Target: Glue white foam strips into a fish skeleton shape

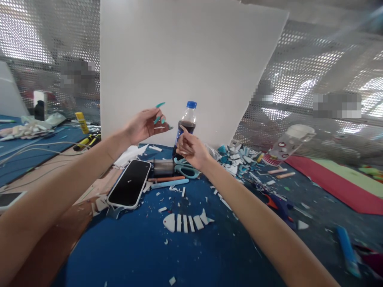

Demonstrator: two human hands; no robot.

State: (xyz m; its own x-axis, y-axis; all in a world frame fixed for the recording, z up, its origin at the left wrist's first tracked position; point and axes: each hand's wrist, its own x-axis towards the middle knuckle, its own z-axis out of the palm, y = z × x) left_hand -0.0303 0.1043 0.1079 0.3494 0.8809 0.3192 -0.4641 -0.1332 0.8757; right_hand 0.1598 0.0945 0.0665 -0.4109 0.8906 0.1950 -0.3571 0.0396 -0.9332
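Note:
My left hand [146, 125] is raised in front of the white board, its fingers apart and bent, with long teal nails. No object shows in it. My right hand [194, 149] is closed, fingers curled in and the index fingertip pointing up; whatever it may pinch is too small to make out. It overlaps a blue-capped bottle of dark drink [188, 124], and I cannot tell whether they touch. Below the hands lie teal-handled scissors [188, 170], a brown spool [163, 168] and a phone [130, 184]. Nearer me, white foam pieces [185, 224] form a fish skeleton on the blue mat.
The white board [185, 59] stands upright behind. Foam scraps [239, 157] are heaped at right, near a clear jug [289, 143] and red sheet [335, 183]. Orange-handled scissors [281, 209] and a blue cutter [348, 249] lie right. A glue stick [81, 122] and cables are left.

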